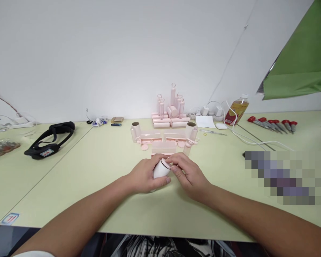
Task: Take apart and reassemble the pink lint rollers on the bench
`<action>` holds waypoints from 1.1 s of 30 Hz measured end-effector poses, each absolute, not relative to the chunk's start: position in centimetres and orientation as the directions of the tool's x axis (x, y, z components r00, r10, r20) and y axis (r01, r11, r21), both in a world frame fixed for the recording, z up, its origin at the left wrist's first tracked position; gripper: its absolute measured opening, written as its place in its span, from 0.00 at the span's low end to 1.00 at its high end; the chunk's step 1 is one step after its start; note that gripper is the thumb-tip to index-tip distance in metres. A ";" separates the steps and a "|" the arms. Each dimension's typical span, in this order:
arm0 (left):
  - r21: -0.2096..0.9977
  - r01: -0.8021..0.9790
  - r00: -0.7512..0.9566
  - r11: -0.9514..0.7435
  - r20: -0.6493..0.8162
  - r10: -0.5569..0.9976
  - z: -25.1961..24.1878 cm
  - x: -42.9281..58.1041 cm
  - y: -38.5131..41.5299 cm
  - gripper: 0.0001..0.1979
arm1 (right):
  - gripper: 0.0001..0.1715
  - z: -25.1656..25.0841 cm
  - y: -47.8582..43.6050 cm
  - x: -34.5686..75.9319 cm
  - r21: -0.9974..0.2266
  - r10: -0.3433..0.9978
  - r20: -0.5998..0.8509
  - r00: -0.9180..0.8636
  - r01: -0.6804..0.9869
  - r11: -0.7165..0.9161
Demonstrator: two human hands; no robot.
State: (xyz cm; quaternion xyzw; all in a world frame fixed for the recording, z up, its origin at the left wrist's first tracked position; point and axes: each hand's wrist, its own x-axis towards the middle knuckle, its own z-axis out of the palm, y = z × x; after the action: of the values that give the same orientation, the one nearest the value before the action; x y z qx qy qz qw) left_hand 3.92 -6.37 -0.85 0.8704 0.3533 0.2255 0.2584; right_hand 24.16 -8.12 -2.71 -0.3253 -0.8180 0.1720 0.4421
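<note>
My left hand [144, 175] wraps round a white lint-roller refill roll [160, 170], tilted with one end toward the right. A round pink end cap [166, 163] sits at that end, with a dark ring showing at its edge. The bent fingers and thumb of my right hand [188, 176] pinch at the cap's rim; the exact contact is partly hidden. Just beyond my hands lies a pink case piece [163, 147]. Behind it are open pink cases [151, 137], loose pink discs [144, 147] and upright rolls with brown cores [135, 130].
Assembled pink rollers [173, 96] are stacked against the wall. A drink bottle [237, 110], chargers [204, 110] and red-handled tools [271, 125] stand or lie at right, beside a trailing white cable [246, 141]. A black head strap [52, 141] rests at left.
</note>
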 end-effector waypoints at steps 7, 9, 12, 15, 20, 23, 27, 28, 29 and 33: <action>0.623 0.450 0.641 -0.640 0.274 0.717 -1.5 3.8 -6.2 0.32 | 0.13 -2.8 -8.0 24.2 -0.562 0.686 0.615 -0.389 0.395 0.727; 0.624 0.397 0.651 -0.673 0.326 0.686 -1.6 3.8 -6.1 0.31 | 0.12 -2.8 -8.0 24.2 -0.564 0.686 0.614 -0.390 0.391 0.728; 0.640 0.365 0.657 -0.676 0.337 0.674 -1.6 3.8 -6.1 0.30 | 0.12 -2.8 -8.0 24.2 -0.574 0.691 0.608 -0.392 0.385 0.723; 0.664 0.374 0.655 -0.647 0.305 0.692 -1.7 3.7 -6.1 0.29 | 0.14 -2.8 -8.1 24.2 -0.581 0.694 0.602 -0.396 0.379 0.720; 0.683 0.373 0.651 -0.628 0.289 0.702 -1.8 3.7 -6.1 0.28 | 0.15 -2.8 -8.0 24.3 -0.586 0.692 0.599 -0.402 0.368 0.722; 0.689 0.361 0.650 -0.629 0.297 0.699 -1.7 3.7 -6.1 0.27 | 0.14 -2.8 -7.9 24.3 -0.582 0.682 0.611 -0.401 0.357 0.731; 0.691 0.357 0.651 -0.628 0.299 0.698 -1.6 3.6 -6.1 0.26 | 0.15 -2.7 -7.9 24.3 -0.584 0.681 0.614 -0.400 0.350 0.733; 0.692 0.357 0.652 -0.628 0.297 0.698 -1.6 3.6 -6.1 0.26 | 0.15 -2.6 -7.9 24.3 -0.584 0.681 0.613 -0.401 0.351 0.732; 0.693 0.355 0.653 -0.627 0.296 0.697 -1.6 3.6 -6.1 0.26 | 0.15 -2.6 -7.9 24.3 -0.584 0.681 0.611 -0.402 0.352 0.732; 0.700 0.346 0.656 -0.625 0.296 0.694 -1.6 3.7 -6.1 0.26 | 0.15 -2.7 -8.0 24.3 -0.585 0.687 0.604 -0.403 0.361 0.726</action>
State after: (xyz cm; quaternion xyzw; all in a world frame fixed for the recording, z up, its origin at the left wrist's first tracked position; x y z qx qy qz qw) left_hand 3.65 -6.10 -1.62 0.8560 0.3037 0.2826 0.3086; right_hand 24.33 -7.99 -2.73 -0.3208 -0.8172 0.1843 0.4421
